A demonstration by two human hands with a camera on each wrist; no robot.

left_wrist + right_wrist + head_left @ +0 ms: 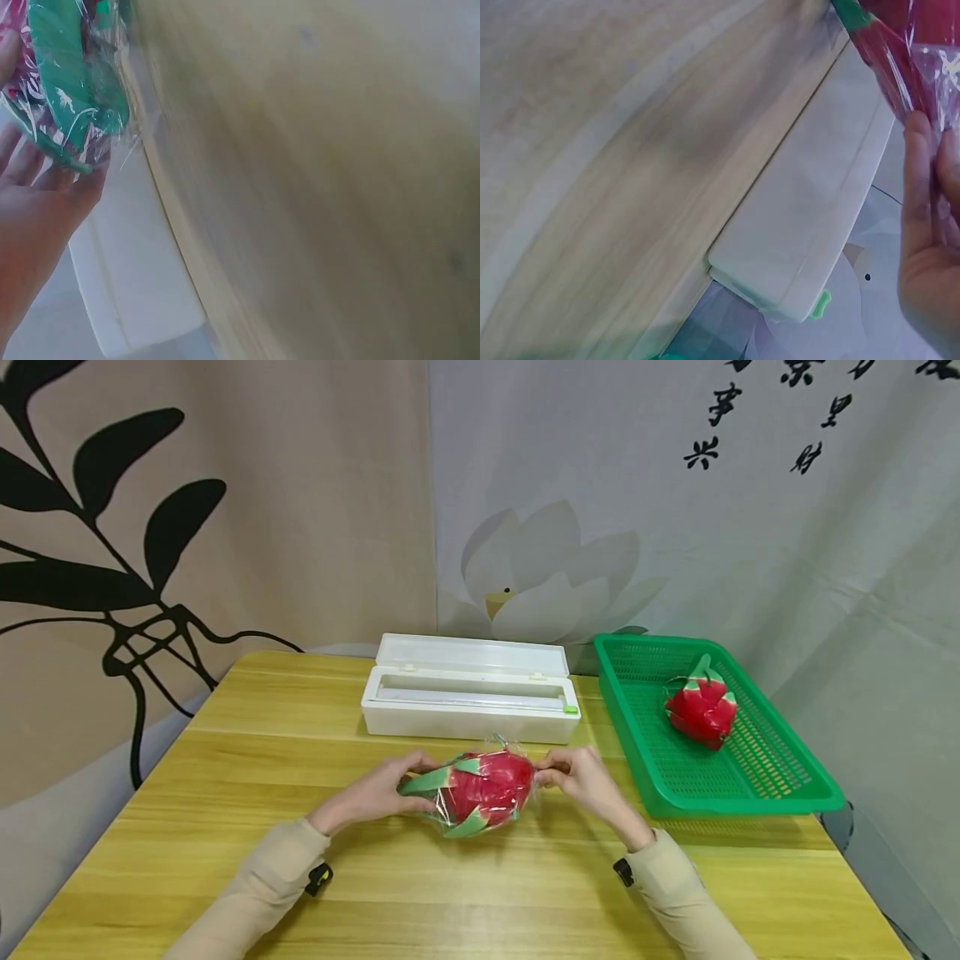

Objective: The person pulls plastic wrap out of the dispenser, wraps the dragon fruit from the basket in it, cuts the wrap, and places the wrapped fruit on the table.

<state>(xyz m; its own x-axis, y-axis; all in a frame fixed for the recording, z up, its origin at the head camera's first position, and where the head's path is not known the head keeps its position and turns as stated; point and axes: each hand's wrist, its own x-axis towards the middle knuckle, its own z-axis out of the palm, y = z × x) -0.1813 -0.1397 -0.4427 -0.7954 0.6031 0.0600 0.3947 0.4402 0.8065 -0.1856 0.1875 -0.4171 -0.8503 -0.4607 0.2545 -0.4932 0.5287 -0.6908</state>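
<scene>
A red dragon fruit (491, 787) with green scales is wrapped in clear plastic film, held over the middle of the table. My left hand (382, 789) grips its leafy end, thumb on the near side and fingers behind. At the other end my right hand (581, 778) pinches gathered film between thumb and fingers. In the left wrist view the green scales (64, 67) show through shiny, creased film beside the left fingers. The right wrist view shows a bunched tail of film (941, 82) between the right thumb and fingers.
Behind the hands stands a white cling film box (468, 722), lid raised, with a roll inside and a small green slider. A green plastic basket (637, 760) at the right holds another dragon fruit (702, 706). The wooden table (465, 910) reaches a printed curtain (337, 510) at the back.
</scene>
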